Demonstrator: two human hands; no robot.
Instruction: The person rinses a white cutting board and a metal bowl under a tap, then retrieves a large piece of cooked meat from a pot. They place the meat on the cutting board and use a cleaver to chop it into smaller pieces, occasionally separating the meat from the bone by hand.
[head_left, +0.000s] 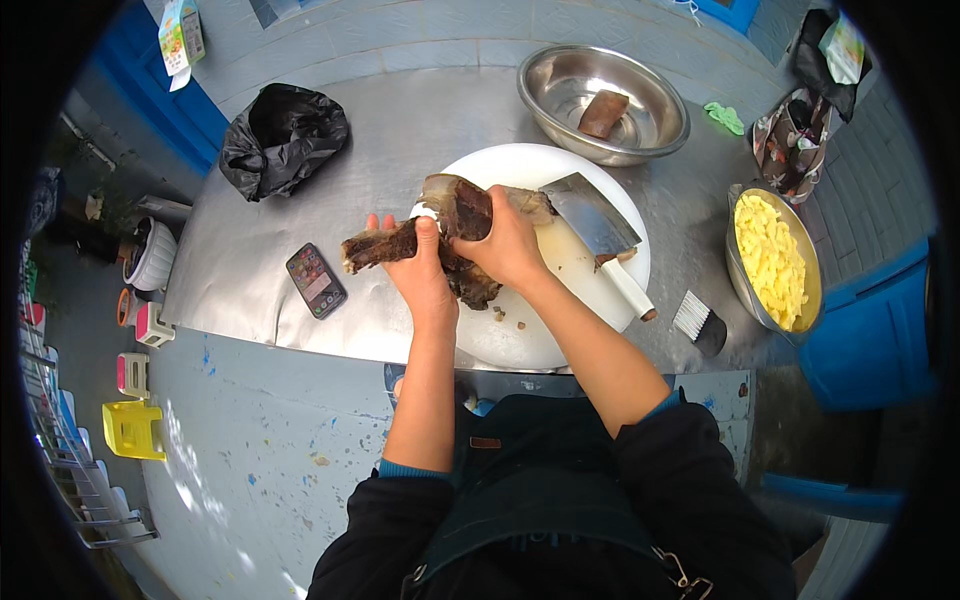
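My left hand (416, 259) and my right hand (502, 240) both grip a dark piece of cured meat with bone (469, 210) above a round white cutting board (517, 334). My left hand holds its bony end, which points left; the right holds the thicker part. A paler piece of meat (531, 204) shows just beyond my right hand. On the board's right side lies a cleaver (596, 217), its white handle towards me and over the board's edge. Small scraps (500, 313) lie on the board near the meat.
The metal table (375, 97) bears a black plastic bag (281, 142), a smartphone (316, 280), a steel basin (529, 94) holding a brown block of meat (603, 114), a green cloth (724, 118), a black-handled crinkle cutter (699, 324) and a bowl (739, 262) of yellow cut pieces (771, 259).
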